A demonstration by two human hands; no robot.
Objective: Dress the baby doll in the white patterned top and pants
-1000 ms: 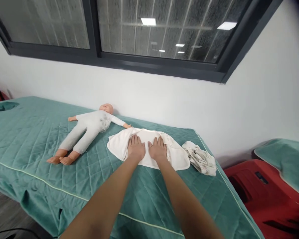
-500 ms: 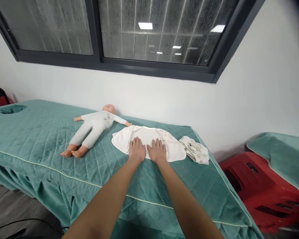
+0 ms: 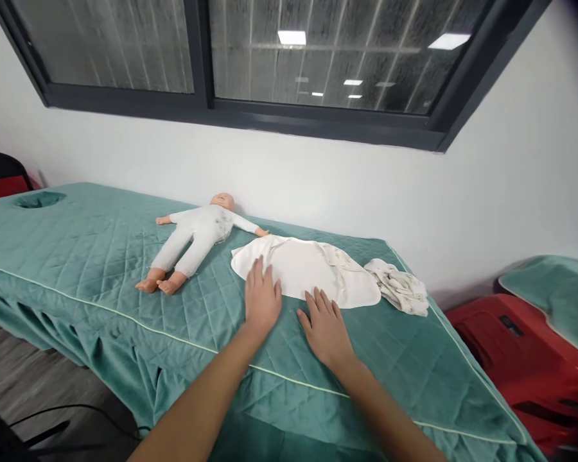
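Note:
A white cloth (image 3: 301,266) with a patterned strip at its right lies spread on the green quilted bed cover (image 3: 110,256). My left hand (image 3: 262,295) is over its near left edge, fingers apart, holding nothing. At the cloth's near edge is my right hand (image 3: 325,324), its fingers spread and only the tips reaching the fabric; whether they touch is unclear. A crumpled patterned cloth (image 3: 399,287) lies against the right end of the white one. To the left, a baby doll (image 3: 200,231) in a white suit lies on its back, one hand by the cloth's far edge.
A face hole (image 3: 40,199) shows at the bed's far left. Behind the bed are a white wall and a dark-framed window (image 3: 250,119). Red plastic furniture (image 3: 481,333) stands at the right, partly under a green cover (image 3: 553,289). A black cable (image 3: 72,406) runs at the lower left.
Both hands have drawn back from the middle of the white cloth toward its near edge, with the right hand moving farther out. The view has shifted slightly.

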